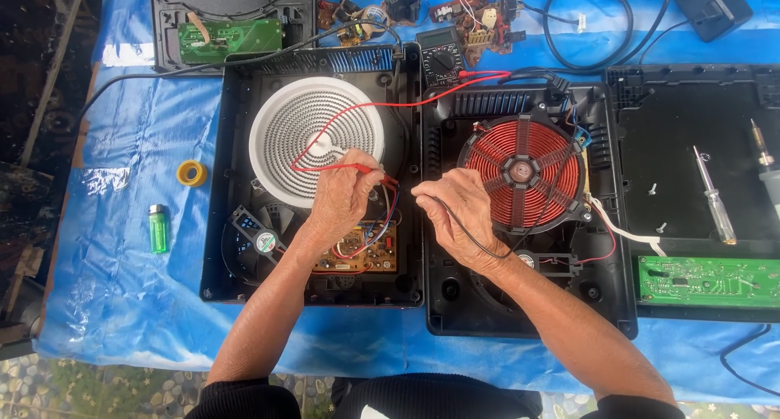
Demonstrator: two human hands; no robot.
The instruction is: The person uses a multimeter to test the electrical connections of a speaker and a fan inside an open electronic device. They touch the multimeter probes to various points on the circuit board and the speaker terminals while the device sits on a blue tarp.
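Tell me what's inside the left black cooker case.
Inside the left case: a white round heating coil, a small fan and a brown circuit board. The left hand, holding a red probe, covers part of the board.

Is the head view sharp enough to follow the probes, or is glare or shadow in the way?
Head view: even daylight, sharp on both hands, left hand on the red probe, right hand on the black lead; mild sheen on the blue tarp; soft shadows only; edges bend slightly.

Multimeter (441, 58) behind two opened cookers; lighter (158, 229) far left.
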